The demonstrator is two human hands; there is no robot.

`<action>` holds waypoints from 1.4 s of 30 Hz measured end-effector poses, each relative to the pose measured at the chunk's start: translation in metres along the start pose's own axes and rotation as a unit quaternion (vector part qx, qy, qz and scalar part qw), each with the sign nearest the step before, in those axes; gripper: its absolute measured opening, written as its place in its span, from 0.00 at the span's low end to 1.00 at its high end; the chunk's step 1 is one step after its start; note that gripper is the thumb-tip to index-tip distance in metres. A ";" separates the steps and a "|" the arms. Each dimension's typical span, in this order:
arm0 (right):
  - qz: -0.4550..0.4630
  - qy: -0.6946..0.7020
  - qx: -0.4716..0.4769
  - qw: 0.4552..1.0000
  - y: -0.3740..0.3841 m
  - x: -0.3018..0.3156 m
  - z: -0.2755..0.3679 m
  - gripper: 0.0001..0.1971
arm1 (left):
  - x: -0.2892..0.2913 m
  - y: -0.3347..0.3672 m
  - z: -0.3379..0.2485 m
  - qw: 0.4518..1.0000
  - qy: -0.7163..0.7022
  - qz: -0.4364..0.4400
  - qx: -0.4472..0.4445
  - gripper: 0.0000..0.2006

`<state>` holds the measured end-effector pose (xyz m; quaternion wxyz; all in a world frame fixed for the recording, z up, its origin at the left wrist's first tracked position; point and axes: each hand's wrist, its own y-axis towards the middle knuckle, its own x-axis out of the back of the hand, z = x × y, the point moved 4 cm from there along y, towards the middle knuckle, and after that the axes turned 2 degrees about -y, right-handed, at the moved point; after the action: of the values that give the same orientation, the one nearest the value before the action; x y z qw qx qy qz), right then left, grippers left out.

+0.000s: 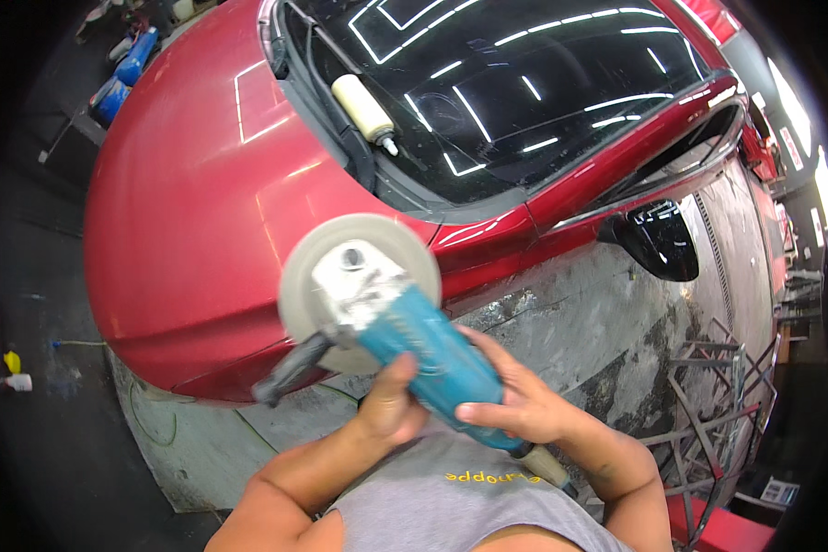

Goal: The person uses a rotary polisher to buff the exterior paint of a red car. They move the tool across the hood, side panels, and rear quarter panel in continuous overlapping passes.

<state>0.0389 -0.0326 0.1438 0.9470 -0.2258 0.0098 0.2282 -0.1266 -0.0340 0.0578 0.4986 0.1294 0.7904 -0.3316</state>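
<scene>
A teal and silver polisher point(428, 350) is in both of my hands, in front of my body. My left hand point(394, 405) is closed on the near side of its body, with the thumb on top. My right hand point(515, 396) wraps the rear of the body near the cord end. The round whitish pad point(304, 262) is over the edge of the red car's hood point(184, 212); I cannot tell whether it touches the paint. A black side handle point(290, 368) sticks out to the left, with no hand on it.
A cream bottle with a nozzle point(363, 106) lies at the base of the windshield point(524, 83). The black side mirror point(658, 241) juts out at right. Metal stands point(713, 405) are at lower right, and blue containers point(124, 78) at far left. Hoses lie on the floor.
</scene>
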 end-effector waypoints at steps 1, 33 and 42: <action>0.026 -0.012 0.024 0.999 0.012 -0.006 -0.004 0.55 | -0.001 -0.009 -0.014 1.000 -0.006 -0.007 -0.019 0.49; -0.297 -0.065 -0.082 0.949 -0.096 0.069 -0.243 0.55 | -0.026 0.156 0.094 0.939 0.234 0.189 0.166 0.37; -0.484 -0.113 0.002 0.867 -0.103 0.210 -0.198 0.42 | -0.147 0.284 0.140 0.919 0.261 0.273 0.111 0.37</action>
<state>0.2884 -0.1101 -0.0159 0.9336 -0.1731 -0.2077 -0.2352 0.1923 0.1052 0.0348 0.3279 0.4765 0.7848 -0.2227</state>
